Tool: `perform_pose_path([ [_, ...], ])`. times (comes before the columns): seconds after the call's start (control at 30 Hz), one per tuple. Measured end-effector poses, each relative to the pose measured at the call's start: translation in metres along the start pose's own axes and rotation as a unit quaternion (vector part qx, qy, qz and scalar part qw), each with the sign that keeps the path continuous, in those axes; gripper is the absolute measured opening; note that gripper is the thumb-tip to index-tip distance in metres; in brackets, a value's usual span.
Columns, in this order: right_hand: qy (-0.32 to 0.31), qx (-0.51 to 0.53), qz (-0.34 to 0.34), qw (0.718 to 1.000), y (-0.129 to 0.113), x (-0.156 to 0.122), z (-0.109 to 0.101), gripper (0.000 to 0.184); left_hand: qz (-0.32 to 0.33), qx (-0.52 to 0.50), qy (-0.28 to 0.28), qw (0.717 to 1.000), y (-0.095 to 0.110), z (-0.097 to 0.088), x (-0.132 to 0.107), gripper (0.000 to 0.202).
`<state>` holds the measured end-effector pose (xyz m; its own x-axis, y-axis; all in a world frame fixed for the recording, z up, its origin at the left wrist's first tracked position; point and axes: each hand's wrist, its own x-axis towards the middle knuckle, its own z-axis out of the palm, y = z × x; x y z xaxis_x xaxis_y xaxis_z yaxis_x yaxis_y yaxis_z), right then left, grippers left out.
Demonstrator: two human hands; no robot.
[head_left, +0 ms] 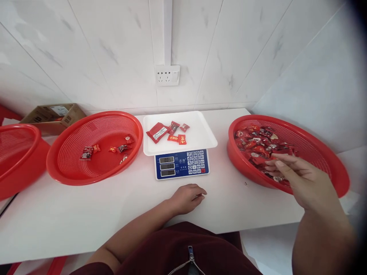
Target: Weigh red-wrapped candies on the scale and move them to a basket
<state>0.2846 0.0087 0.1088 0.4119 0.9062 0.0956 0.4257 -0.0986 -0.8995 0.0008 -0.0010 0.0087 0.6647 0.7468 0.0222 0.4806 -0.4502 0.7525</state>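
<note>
Wrapped sweets (258, 139) lie heaped in the basket (239, 164) on my right, and five more packets sit on the scale's white tray (197, 133). My right hand (305, 179) is over the heap, thumb and fingers drawn close together; a bit of red shows at the tips, but I cannot tell whether I have a packet pinched. With such slick-looking wrappers overlapping, a loose pinch could drop one, or a second could cling and come up too. My wrist is above the near rim, so a low lift might knock the basket.

My left hand (187, 198) rests on the table just before the scale (183, 164), fingers loosely curled, and I cannot see whether they enclose anything. A careless push forward could press keys or jog the reading. The large packet (158, 132) lies near the tray's left edge, where a bump might send it off.
</note>
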Motion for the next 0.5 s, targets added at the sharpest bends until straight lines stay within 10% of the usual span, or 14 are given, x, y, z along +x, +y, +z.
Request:
perform_pose_path([
  [0.5,-0.014,-0.015,0.012,1.000,-0.0009,-0.0003,0.0073,0.039,0.062,0.055,0.017,0.996,0.0082,-0.0075,-0.0043,0.027],
])
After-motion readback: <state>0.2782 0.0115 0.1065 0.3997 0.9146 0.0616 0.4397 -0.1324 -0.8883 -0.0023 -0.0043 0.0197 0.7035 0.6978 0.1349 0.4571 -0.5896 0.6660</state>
